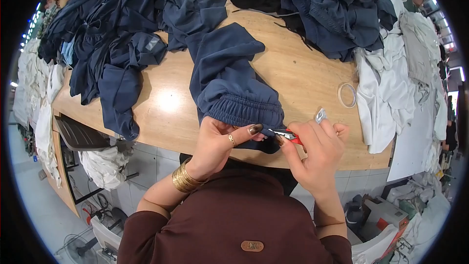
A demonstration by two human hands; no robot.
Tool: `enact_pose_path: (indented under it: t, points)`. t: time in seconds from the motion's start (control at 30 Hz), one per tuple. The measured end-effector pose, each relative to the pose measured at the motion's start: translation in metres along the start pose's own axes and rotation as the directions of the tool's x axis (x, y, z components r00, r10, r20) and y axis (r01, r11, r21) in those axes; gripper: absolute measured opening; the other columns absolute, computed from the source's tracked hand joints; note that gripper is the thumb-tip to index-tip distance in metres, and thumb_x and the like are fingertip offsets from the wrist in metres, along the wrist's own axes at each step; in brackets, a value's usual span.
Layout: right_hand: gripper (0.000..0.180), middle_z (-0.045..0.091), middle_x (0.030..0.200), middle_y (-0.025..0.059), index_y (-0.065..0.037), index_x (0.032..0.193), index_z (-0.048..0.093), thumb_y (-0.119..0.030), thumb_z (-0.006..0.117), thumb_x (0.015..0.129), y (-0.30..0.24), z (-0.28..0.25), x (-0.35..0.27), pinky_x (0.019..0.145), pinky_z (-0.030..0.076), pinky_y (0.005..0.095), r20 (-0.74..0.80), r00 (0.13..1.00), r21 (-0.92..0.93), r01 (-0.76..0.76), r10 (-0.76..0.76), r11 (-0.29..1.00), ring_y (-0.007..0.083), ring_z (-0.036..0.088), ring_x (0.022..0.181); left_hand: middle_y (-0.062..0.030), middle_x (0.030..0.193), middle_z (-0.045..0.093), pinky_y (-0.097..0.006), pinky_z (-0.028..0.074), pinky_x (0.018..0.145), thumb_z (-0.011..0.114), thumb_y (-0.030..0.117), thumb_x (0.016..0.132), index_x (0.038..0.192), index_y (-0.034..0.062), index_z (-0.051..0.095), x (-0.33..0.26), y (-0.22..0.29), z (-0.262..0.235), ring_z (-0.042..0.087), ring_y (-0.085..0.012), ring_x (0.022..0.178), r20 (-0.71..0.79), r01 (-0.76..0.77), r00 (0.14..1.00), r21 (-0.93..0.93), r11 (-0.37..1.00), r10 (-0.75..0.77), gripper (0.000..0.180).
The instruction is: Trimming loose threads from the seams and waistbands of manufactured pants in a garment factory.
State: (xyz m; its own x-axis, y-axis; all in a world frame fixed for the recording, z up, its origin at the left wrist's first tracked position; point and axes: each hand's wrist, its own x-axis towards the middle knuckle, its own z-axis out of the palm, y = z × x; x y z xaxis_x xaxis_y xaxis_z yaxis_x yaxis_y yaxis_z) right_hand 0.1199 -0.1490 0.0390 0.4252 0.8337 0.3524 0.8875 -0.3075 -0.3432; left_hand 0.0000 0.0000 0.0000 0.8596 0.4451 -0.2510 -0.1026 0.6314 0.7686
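Note:
A pair of navy trousers (224, 63) lies across the table's front edge, its gathered elastic waistband (244, 111) toward me. My left hand (220, 139) pinches the waistband's near edge between thumb and fingers. In my right hand (317, 149) is a small pair of thread snips (292, 136) with red handles. Their metal blades touch or nearly touch the cloth beside my left thumb. Whether the blades have closed on a thread is too small to tell.
Heaped navy garments (112, 34) cover the table's far left. Another pile of navy and black garments (332, 10) lies at the far right. A roll of tape (347, 95) rests on the wooden table (303, 83) near white cloth (378, 102) hanging over the right edge.

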Motion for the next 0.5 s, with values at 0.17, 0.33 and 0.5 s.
enact_pose_path:
  t: [0.17, 0.33, 0.5]
  points:
    - [0.022, 0.049, 0.064, -0.0024, -0.012, 0.085, 0.063, -0.019, 0.072, 0.067, -0.002, 0.005, 0.008, 0.065, 0.026, 0.0316, -0.166, 0.979, 0.271, -0.074, 0.122, 0.960, 0.0158, 0.047, 0.059, -0.0142, 0.089, 0.066, -0.031, 0.053, 0.076, 0.062, -0.006, 0.080, 0.095, -0.0093, 0.062, 0.000, 0.003, -0.003, 0.065, -0.0194, 0.080, -0.008, -0.006, 1.000, -0.031, 0.999, 0.006, 0.015]
    - [0.020, 0.048, 0.061, -0.0035, -0.012, 0.085, 0.065, -0.011, 0.071, 0.066, 0.000, 0.027, 0.002, 0.061, 0.027, 0.0296, -0.280, 0.959, 0.276, 0.128, -0.047, 0.953, 0.0149, 0.046, 0.056, -0.0151, 0.086, 0.066, -0.030, 0.053, 0.075, 0.061, 0.000, 0.082, 0.093, -0.0085, 0.063, 0.003, 0.001, -0.007, 0.066, -0.0204, 0.078, 0.029, 0.096, 0.995, -0.094, 0.991, -0.094, 0.013]
    - [0.018, 0.052, 0.065, -0.0011, -0.006, 0.096, 0.062, -0.002, 0.063, 0.079, 0.013, 0.029, -0.004, 0.054, 0.031, 0.0222, -0.186, 0.861, 0.862, -0.088, 0.473, 0.500, 0.0071, 0.040, 0.054, -0.0141, 0.102, 0.063, -0.033, 0.051, 0.080, 0.056, 0.005, 0.084, 0.108, -0.0059, 0.056, 0.004, 0.009, -0.015, 0.063, -0.0215, 0.093, 0.149, 0.117, 0.986, -0.278, 0.953, -0.077, 0.026]
